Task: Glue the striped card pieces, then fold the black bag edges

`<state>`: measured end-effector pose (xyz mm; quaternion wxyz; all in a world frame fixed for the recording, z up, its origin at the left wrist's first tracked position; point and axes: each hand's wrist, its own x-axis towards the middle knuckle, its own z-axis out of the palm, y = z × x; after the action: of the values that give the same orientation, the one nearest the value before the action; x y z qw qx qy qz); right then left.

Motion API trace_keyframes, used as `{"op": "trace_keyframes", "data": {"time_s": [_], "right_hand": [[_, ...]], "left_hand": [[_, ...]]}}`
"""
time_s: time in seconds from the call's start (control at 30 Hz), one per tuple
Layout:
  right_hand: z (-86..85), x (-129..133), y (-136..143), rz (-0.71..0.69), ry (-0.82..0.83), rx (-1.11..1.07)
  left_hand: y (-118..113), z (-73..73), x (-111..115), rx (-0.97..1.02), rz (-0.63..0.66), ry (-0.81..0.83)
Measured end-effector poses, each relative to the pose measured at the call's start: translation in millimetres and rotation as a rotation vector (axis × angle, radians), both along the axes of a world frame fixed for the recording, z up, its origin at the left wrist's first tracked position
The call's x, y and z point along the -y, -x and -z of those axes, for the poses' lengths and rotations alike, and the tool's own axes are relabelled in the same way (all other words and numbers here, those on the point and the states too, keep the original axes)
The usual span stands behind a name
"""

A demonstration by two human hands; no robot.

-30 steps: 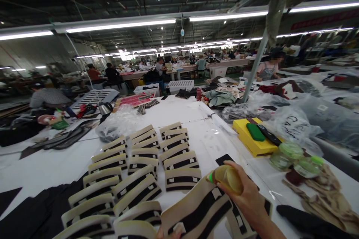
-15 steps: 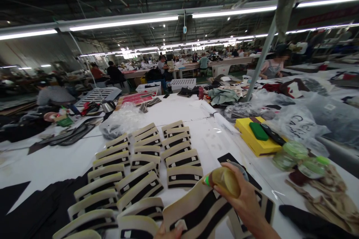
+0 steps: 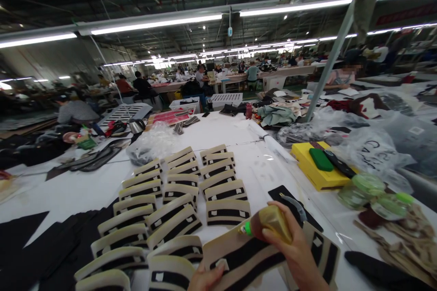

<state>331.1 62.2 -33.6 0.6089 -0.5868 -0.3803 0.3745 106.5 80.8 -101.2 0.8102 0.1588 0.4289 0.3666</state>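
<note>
In my right hand (image 3: 290, 241) is a squeeze bottle (image 3: 273, 223) of amber liquid, tipped left. Its green nozzle meets or hovers just over the upper edge of a beige panel (image 3: 246, 254) with black stripes; actual contact is hard to make out. My left hand (image 3: 206, 276) pinches that panel at its lower left, the thumb beside a small whitish tab. Similar curved panels (image 3: 228, 212) lie in overlapping columns to the left. Another striped panel (image 3: 319, 252) rests under and right of my right forearm.
Black fabric pieces (image 3: 68, 245) cover the table's left front. To the right are a yellow box (image 3: 314, 173) bearing a green case (image 3: 321, 159), green-lidded jars (image 3: 362, 191) and tan cloth (image 3: 409, 232). A plastic bag (image 3: 153, 143) sits behind the panels. Other people work in the background.
The bottle's nozzle has shifted left and slightly down along the panel's upper edge. My left hand still grips the panel. The whole view has swung slightly left.
</note>
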Motion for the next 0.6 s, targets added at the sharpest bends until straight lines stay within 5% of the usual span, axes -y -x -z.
{"op": "trace_keyframes", "data": {"time_s": [0.1,0.2,0.43,0.6], "right_hand": [[-0.6,-2,-16,0.084,-0.047,-0.525],[6.7,1,-41,0.136,-0.039,-0.788],[29.2,19,-62,0.212,0.003,-0.948],[23.7,19,-52,0.246,-0.064,-0.935]], "left_hand": [[-4,29.6,-12,-0.020,0.038,-0.051],[-13,63.7,-28,-0.072,0.031,-0.109],[-23,139.0,-84,-0.294,0.067,-0.237],[-20,163.5,-118,-0.481,0.117,-0.418]]}}
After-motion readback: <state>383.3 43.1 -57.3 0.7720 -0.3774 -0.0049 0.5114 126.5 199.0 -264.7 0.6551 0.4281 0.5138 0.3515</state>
